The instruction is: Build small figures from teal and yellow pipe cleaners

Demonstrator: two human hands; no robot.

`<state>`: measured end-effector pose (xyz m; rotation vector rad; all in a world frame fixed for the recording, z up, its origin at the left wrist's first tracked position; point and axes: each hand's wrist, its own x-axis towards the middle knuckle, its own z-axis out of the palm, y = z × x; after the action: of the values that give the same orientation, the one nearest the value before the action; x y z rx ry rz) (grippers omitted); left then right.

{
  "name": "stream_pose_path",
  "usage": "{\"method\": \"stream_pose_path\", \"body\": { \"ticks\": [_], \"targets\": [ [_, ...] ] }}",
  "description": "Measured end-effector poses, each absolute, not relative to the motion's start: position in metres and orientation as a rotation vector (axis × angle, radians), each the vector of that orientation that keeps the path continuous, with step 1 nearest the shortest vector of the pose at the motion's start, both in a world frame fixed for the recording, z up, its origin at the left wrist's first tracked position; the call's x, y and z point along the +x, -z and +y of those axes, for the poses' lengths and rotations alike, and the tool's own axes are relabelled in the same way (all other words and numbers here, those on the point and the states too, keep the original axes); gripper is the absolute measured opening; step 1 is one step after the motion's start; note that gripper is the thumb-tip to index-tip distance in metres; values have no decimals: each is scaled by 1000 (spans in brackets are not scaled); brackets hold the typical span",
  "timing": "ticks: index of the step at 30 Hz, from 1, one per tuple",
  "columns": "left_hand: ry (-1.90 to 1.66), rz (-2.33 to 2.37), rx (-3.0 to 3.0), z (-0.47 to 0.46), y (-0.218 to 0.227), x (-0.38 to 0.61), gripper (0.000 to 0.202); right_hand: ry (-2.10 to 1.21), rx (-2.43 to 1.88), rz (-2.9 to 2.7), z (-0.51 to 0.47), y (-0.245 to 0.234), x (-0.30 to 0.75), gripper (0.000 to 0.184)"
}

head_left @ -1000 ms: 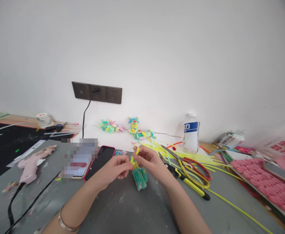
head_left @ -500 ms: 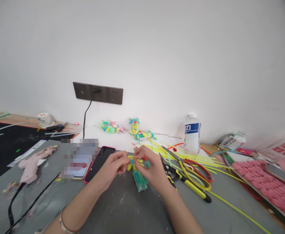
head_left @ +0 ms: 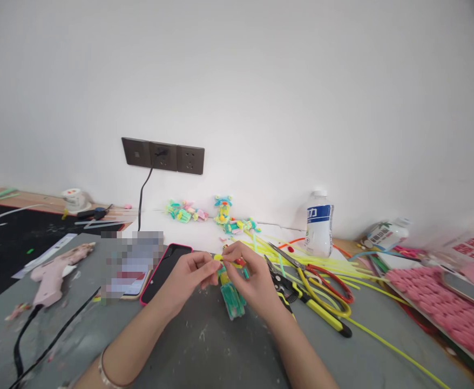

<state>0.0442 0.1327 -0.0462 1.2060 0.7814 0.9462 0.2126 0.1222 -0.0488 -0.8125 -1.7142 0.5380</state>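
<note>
Meeting at the fingertips, the left hand (head_left: 198, 272) and right hand (head_left: 253, 274) are just right of the pink-edged phone (head_left: 167, 268), each grip pressed together and pinching a yellow fuzzy piece (head_left: 219, 259). Below them, also right of that phone, is the teal-and-yellow fuzzy figure (head_left: 232, 301), its teal block exposed and its upper part partly hidden by the fingers. Farther right of the phone, yellow-and-black pliers (head_left: 316, 308) and scissors (head_left: 288, 254) lie on the grey tabletop (head_left: 204, 351). Behind the phone and to its right stands a small blue-and-yellow figure (head_left: 223, 210); well left of it lies a pink glue gun (head_left: 54, 275).
</note>
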Motion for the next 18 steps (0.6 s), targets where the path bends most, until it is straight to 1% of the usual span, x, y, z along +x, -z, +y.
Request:
{"method": "stream_pose_path", "body": {
  "ticks": [3,6,10,13,15,18],
  "targets": [
    [-959,775,1218,132,47,44,38,-609,-792,-1635,123,49,211,13],
    [-988,759,1220,131,46,45,37,-748,-777,-1538,125,50,211,11],
    [-990,734,1202,129,42,44,37,-1124,-735,-1406,125,46,212,15],
    [-923,667,1133,128,41,42,37,-1393,-692,-1334,122,42,213,18],
    [-840,604,1094,127,41,40,36,-1472,-675,-1312,121,41,213,18],
    [-732,543,1068,127,41,38,36,-1484,-693,-1338,121,41,216,21]
  ]
}}
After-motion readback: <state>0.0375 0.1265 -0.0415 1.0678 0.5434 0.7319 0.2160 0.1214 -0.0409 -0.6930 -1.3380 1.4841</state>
